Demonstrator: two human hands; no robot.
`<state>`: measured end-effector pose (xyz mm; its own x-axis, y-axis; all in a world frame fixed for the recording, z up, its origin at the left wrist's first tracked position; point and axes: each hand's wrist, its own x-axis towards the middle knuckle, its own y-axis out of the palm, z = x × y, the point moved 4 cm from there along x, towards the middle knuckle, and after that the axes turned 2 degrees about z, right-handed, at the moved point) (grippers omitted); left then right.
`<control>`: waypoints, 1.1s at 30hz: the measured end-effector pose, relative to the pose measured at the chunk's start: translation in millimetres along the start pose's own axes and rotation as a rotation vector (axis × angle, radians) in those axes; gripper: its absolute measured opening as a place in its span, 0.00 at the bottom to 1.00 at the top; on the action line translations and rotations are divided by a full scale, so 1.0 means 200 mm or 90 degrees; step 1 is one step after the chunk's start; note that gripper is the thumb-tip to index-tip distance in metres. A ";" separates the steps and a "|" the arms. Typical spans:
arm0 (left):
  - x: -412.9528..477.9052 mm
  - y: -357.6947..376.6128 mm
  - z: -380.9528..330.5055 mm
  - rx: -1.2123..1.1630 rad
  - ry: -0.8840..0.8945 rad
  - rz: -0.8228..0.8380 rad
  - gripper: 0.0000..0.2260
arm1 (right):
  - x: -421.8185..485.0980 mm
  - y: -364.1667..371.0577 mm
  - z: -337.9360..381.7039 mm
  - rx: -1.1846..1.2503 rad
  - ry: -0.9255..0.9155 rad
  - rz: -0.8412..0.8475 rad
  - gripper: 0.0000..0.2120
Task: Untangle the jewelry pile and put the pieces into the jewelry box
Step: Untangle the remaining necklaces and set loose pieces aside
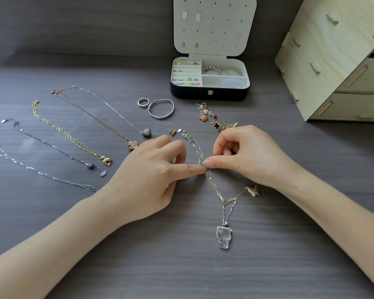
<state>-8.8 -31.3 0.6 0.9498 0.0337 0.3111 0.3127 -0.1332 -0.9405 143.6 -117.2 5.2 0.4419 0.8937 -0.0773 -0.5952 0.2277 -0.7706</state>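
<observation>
Head view: two tangled thin chains [213,184], one silver with clear glass pendant [224,237], one gold with butterfly charm [253,190], lying near centre. Pinched at the knot by left hand [151,175] and right hand [251,154], fingertips meeting. Five straightened necklaces [69,133] at left, leftmost cut off. Open black jewelry box [209,93] far; small contents hard to make out.

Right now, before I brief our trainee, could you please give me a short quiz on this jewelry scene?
1. True or false: the jewelry box has its lid open.
2. What lies right beside the ring? A) a watch B) a bangle C) a comb
3. What do the left hand and right hand pinch between them?

Key: 1. True. 2. B. 3. The tangled chains, which carry the clear pendant.
</observation>
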 end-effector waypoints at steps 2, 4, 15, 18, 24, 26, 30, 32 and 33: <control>0.01 0.00 0.00 -0.003 -0.003 0.000 0.22 | -0.01 -0.01 0.00 -0.014 -0.004 -0.004 0.14; 0.00 0.00 0.00 -0.010 -0.005 -0.001 0.22 | -0.02 -0.01 0.00 -0.029 -0.006 -0.007 0.14; -0.01 -0.02 0.02 -0.082 -0.058 -0.044 0.17 | -0.03 -0.03 -0.02 -0.022 -0.009 0.007 0.11; -0.01 -0.03 0.02 -0.099 -0.081 -0.055 0.15 | -0.03 -0.05 -0.02 0.003 -0.016 0.050 0.06; -0.01 -0.05 0.01 -0.157 -0.130 -0.084 0.11 | -0.05 -0.06 0.01 -0.041 -0.023 0.054 0.09; -0.01 -0.06 0.01 -0.203 -0.186 -0.109 0.09 | -0.05 -0.04 0.03 -0.057 -0.030 0.029 0.05; 0.04 -0.03 0.02 -0.206 -0.279 -0.116 0.08 | -0.05 0.00 0.08 -0.130 -0.064 0.006 0.04; 0.07 0.00 0.03 -0.184 -0.299 -0.089 0.09 | -0.05 0.01 0.10 -0.172 -0.079 0.013 0.04; 0.08 0.01 0.02 -0.180 -0.302 -0.079 0.09 | -0.05 0.01 0.10 -0.189 -0.082 0.016 0.04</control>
<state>7.1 -26.5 2.0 0.8267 0.4991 0.2597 0.4697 -0.3582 -0.8069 124.5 -118.9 16.8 0.3291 0.9437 -0.0329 -0.3749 0.0986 -0.9218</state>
